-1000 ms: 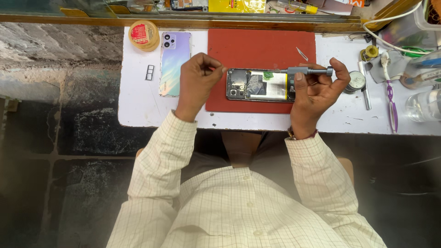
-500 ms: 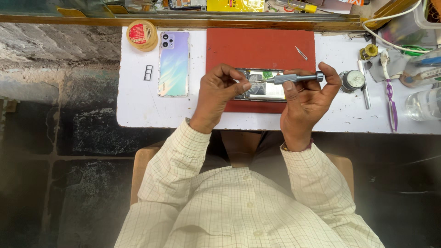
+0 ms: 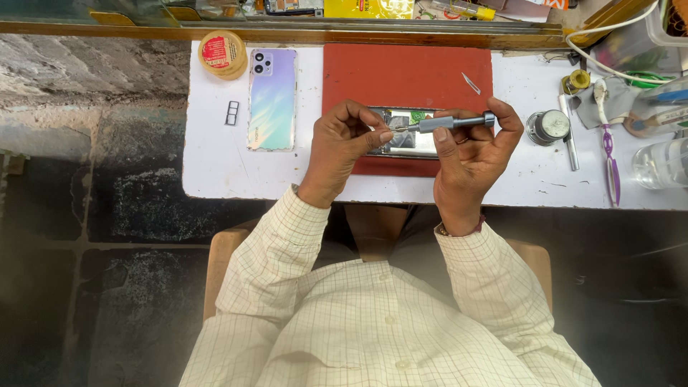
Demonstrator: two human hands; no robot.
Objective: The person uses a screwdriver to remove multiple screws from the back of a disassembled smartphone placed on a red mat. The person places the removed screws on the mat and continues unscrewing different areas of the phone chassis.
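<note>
Since before, left hand (image 3: pixel 342 147) pinches at screwdriver (image 3: pixel 451 122) tip gripped by right hand (image 3: pixel 469 154), hiding opened phone (image 3: pixel 408 142).

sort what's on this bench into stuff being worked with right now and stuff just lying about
In use: opened phone, grey screwdriver, red mat, left hand, right hand.

Lying about: phone back cover, round tin, SIM tray, purple toothbrush, tweezers.

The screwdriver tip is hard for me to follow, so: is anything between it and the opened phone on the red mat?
Nothing visible separates them. The screwdriver, held in the right hand, points at the opened phone. The left hand has its fingertips right at the tip, crowding that spot.
</note>
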